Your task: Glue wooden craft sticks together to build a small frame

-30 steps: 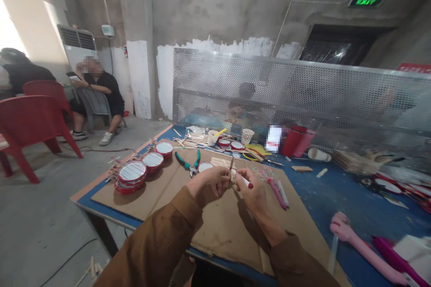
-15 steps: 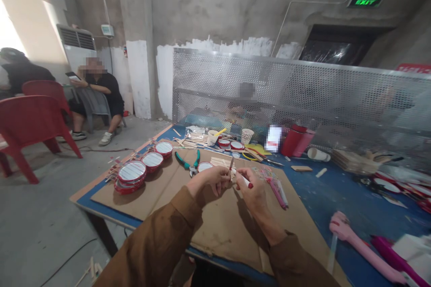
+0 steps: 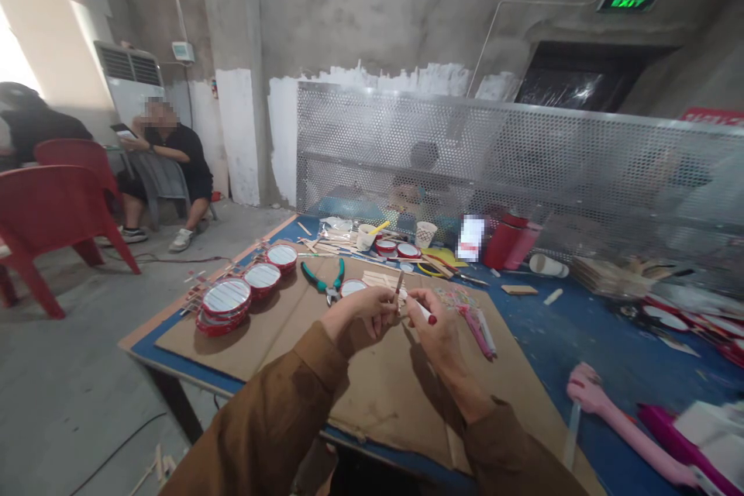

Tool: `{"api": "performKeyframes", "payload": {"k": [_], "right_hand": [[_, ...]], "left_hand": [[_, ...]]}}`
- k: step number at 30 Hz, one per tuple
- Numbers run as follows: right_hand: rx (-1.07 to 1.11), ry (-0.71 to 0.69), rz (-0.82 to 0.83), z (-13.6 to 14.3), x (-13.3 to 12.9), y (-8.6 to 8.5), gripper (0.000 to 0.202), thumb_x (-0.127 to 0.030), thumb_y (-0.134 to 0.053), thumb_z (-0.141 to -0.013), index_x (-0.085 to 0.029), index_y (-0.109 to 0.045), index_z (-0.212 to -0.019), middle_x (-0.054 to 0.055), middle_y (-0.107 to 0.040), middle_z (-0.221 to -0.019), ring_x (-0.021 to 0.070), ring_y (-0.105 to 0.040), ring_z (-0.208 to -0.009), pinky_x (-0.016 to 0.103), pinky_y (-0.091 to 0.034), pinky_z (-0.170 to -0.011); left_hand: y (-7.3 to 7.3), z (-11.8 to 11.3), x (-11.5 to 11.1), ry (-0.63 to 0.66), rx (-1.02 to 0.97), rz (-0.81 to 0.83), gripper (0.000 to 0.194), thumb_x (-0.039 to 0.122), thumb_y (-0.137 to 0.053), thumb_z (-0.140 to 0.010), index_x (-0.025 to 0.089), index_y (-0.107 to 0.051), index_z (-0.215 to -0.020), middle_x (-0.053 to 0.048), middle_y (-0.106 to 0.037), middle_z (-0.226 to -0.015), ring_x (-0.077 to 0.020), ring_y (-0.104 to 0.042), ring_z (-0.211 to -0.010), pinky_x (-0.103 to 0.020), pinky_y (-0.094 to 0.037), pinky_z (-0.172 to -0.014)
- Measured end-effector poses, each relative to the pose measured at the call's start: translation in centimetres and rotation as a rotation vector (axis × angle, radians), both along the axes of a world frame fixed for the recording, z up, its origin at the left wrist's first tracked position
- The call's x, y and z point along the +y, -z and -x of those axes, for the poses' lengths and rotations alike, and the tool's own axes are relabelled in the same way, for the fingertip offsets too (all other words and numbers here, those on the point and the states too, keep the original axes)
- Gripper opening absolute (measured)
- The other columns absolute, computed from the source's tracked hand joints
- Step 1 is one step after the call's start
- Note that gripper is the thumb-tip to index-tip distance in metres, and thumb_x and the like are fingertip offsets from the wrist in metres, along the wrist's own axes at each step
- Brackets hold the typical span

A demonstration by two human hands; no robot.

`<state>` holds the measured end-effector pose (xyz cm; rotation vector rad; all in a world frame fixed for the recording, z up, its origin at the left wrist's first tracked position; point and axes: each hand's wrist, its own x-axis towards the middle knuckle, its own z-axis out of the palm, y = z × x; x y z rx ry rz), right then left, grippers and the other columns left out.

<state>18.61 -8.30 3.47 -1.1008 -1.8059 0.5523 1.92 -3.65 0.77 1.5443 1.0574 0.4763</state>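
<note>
Above the brown cardboard (image 3: 372,411), my left hand (image 3: 369,308) pinches a thin upright stick (image 3: 400,282), brownish along its visible part. My right hand (image 3: 435,325) is closed around a white marker pen (image 3: 423,311) with a red end. Its tip points toward the stick and the left fingers; whether they touch, I cannot tell. Just behind the left hand lies a round red-rimmed piece with a white face (image 3: 353,289). Pale wooden sticks (image 3: 380,277) lie beyond both hands. Green-handled pliers (image 3: 314,277) rest to the left of them.
Red-rimmed round pieces (image 3: 226,296) stand stacked along the table's left side. Pink pens (image 3: 477,333) lie right of my hands. Paper cups (image 3: 426,233), a phone (image 3: 470,239) and a red bottle (image 3: 504,243) line the back, before a perforated metal panel (image 3: 372,147). A pink tool (image 3: 621,422) lies at right.
Almost nothing differs. Both hands keep the same hold and place; the whole view has shifted very slightly.
</note>
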Motion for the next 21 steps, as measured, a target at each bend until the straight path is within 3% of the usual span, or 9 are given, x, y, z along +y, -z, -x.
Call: {"api": "performKeyframes", "payload": {"k": [7,14,21], "right_hand": [[0.002,-0.013,0.014,0.02,-0.22,-0.16,0.031,-0.047,-0.047,-0.084,-0.019,-0.061,-0.085,0.004,-0.067,-0.071,0.0181,-0.061,-0.060,0.028,-0.044,-0.055],[0.001,-0.015,-0.006,0.03,-0.20,-0.28,0.028,-0.045,-0.048,-0.083,-0.020,-0.061,-0.081,0.003,-0.066,-0.067,0.0176,-0.060,-0.058,0.027,-0.043,-0.054],[-0.005,-0.022,-0.004,-0.02,-0.03,-0.08,0.030,-0.046,-0.048,-0.084,-0.020,-0.062,-0.084,0.003,-0.067,-0.068,0.0173,-0.060,-0.058,0.027,-0.043,-0.054]], "left_hand": [[0.11,0.03,0.00,0.003,-0.006,0.003,0.022,0.038,-0.050,-0.090,0.017,-0.046,-0.084,0.004,-0.051,-0.057,-0.0109,-0.054,-0.041,-0.024,-0.048,-0.044],[-0.39,-0.22,-0.35,-0.014,0.043,-0.022,0.012,0.024,-0.041,-0.091,0.017,-0.045,-0.083,0.004,-0.051,-0.056,-0.0121,-0.053,-0.039,-0.027,-0.049,-0.043],[-0.69,-0.15,-0.56,-0.014,0.019,-0.011,0.019,0.034,-0.048,-0.090,0.016,-0.046,-0.085,0.003,-0.052,-0.057,-0.0117,-0.054,-0.041,-0.026,-0.049,-0.044]]}}
